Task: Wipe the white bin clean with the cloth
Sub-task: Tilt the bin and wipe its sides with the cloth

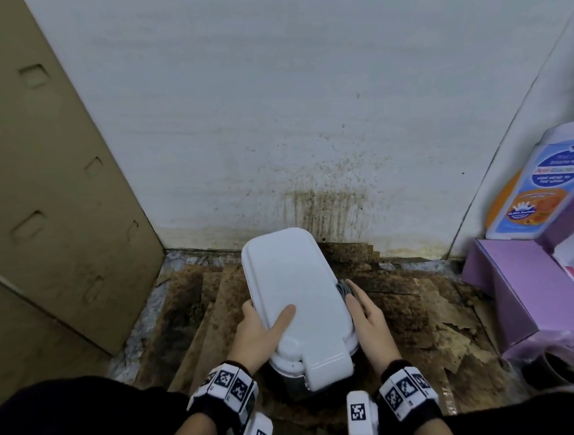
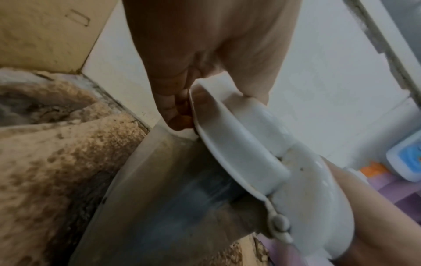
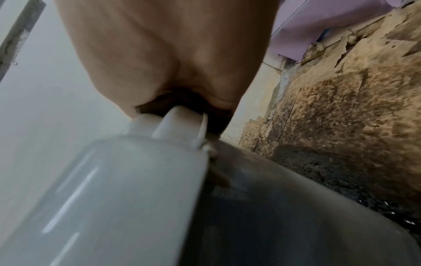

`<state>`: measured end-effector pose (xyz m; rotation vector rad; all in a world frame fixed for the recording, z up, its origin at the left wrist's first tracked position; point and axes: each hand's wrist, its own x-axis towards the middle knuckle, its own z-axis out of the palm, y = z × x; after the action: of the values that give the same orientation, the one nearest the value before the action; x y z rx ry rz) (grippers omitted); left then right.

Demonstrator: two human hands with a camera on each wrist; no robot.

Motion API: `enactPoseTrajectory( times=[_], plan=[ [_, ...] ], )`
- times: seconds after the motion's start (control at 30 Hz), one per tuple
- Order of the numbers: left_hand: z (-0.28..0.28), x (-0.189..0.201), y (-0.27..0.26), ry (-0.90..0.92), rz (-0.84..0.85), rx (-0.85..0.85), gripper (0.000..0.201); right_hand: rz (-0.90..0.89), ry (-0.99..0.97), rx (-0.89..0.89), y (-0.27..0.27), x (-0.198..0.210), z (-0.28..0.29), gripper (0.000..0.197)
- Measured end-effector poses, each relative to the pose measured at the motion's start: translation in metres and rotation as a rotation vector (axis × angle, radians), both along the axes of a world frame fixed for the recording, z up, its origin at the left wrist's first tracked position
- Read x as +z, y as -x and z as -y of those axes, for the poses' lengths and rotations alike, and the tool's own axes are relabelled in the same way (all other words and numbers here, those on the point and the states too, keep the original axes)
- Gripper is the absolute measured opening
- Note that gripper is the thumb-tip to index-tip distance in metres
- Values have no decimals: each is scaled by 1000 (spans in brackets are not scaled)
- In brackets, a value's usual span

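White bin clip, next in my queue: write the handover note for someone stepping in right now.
Left hand: grips the white bin's lid at its left edge, thumb on top.
Right hand: fingers straight, pressing the grey cloth against the lid's right edge.
White bin: on the stained floor by the spattered wall, lid closed.
Done: cannot tell.
Left: finish the right side, then the rest of the bin.

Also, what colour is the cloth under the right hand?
Grey. The bunched grey cloth shows best in the head view, under the right hand against the white plastic bin.
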<state>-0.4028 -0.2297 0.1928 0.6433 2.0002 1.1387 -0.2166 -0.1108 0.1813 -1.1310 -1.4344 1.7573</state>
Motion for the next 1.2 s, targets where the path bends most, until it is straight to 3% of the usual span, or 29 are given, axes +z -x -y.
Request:
enactPoseTrajectory(
  times=[0.17, 0.37, 0.57, 0.8, 0.9, 0.97, 1.03, 1.1, 1.2],
  plan=[
    [0, -1, 3, -95, 33, 6, 69, -10, -33, -67, 2, 2, 13, 44],
    [-8, 12, 19, -133, 38, -149, 58, 31, -95, -229, 10, -9, 39, 48],
    [-11, 6, 31, -112, 59, -239, 65, 79, -110, -293, 14, -17, 51, 49],
    [-10, 2, 39, -32, -7, -233, 74, 53, -68, -346, 21, -15, 61, 50],
    [-10, 6, 35, 60, -174, -238, 75, 59, -96, -350, 22, -10, 61, 54],
    [-9, 13, 31, 146, -428, -208, 79, 39, -107, -359, 23, -6, 61, 49],
    [-7, 21, 26, 111, -658, -241, 78, 26, -111, -368, 26, -4, 63, 44],
    [-7, 27, 22, 32, -737, -299, 78, 22, -121, -377, 29, -2, 64, 41],
    [-12, 30, 13, -63, -701, -308, 73, 18, -146, -359, 33, -1, 65, 36]
  ],
)
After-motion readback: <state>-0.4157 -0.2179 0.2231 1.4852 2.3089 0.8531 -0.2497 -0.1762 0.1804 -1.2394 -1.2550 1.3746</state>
